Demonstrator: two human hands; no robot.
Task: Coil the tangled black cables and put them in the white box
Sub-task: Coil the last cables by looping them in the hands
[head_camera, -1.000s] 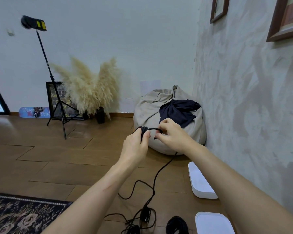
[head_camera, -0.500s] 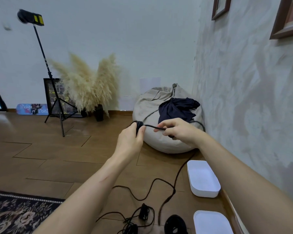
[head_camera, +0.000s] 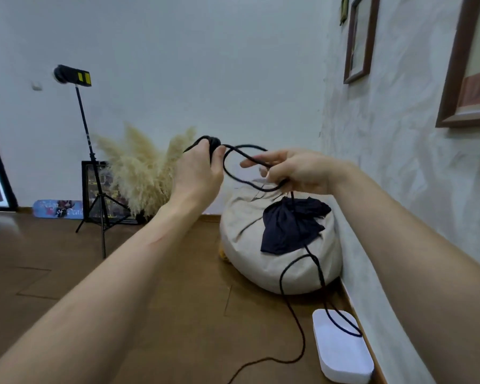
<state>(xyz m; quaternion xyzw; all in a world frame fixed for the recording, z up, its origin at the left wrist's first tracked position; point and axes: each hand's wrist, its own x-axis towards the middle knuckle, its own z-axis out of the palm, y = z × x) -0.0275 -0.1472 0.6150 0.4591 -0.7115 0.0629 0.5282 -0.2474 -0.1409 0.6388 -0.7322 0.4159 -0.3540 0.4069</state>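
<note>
1. Above the wooden floor (head_camera: 178, 314), both hands are raised in front of a beige bean bag (head_camera: 244, 236). The left hand (head_camera: 197, 170) grips a small wound bundle of the black cable (head_camera: 234, 179), with fingers and thumb curled round it, and the bundle sticks out at the top of the fist.
2. The right hand (head_camera: 297, 173), near the left, holds the same cable. The strand runs under its nearly straight forefinger, and the lower fingers curl round it.
3. Between the two hands the cable hangs in one open loop, clear of the floor.
4. From under the right hand the cable drops in front of a dark cloth (head_camera: 288, 228) and the bean bag. One strand crosses the top of the white box (head_camera: 341, 353). Another curves over the floorboards towards the near edge of the view.
5. The white box lies on the floor at its right edge, close to the foot of the wall and on the near side of the bean bag.
6. The bean bag sits in the floor's far right corner, with the dark cloth draped over it.
7. Along the floor's far edge stand dried pampas grass (head_camera: 144, 173) and a black light stand (head_camera: 94, 176) on a tripod. Framed pictures (head_camera: 358, 42) hang on the right wall.
</note>
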